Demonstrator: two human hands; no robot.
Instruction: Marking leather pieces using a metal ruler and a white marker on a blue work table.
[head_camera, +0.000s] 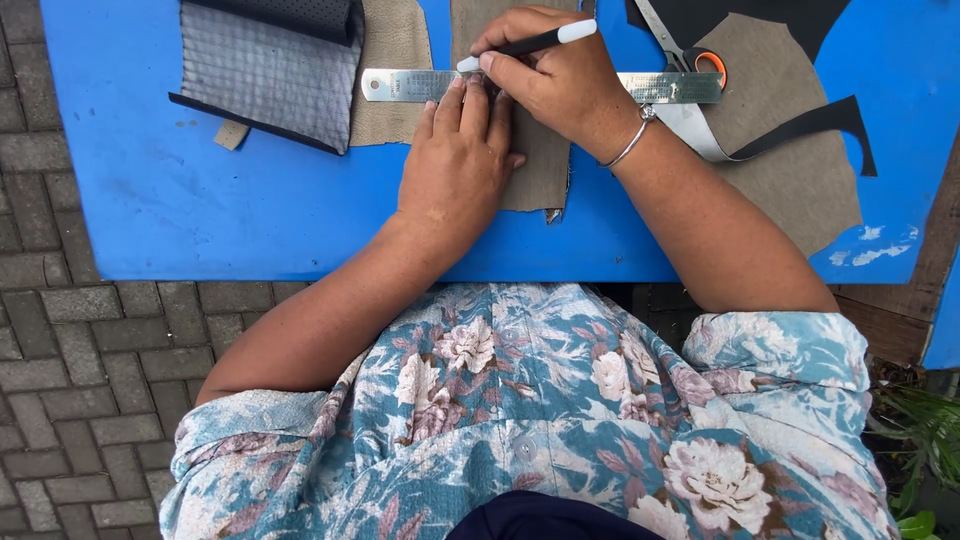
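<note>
At the top centre of the frame, the left hand (455, 165) lies flat, palm down and fingers spread, pressing the metal ruler (400, 85) and the tan fabric strip (540, 160) onto the blue surface (200, 200). The right hand (555, 80) is closed around a black pen with a white cap (530, 42), its tip touching the strip just at the ruler's edge.

The main risk, as I judge it, is the ruler sliding. It is long, and the left hand bears on it only near its middle, so sideways push from the pen could pivot it and bend the line. The strip itself hangs close to the near edge of the surface and could creep under the palm, shifting the mark.

Orange-handled scissors (690, 55) lie at the upper right, just beside the right wrist, on a larger tan piece (800, 180); a nudge from the forearm could move them. A grey quilted piece (270, 70) lies at the upper left, well apart.
</note>
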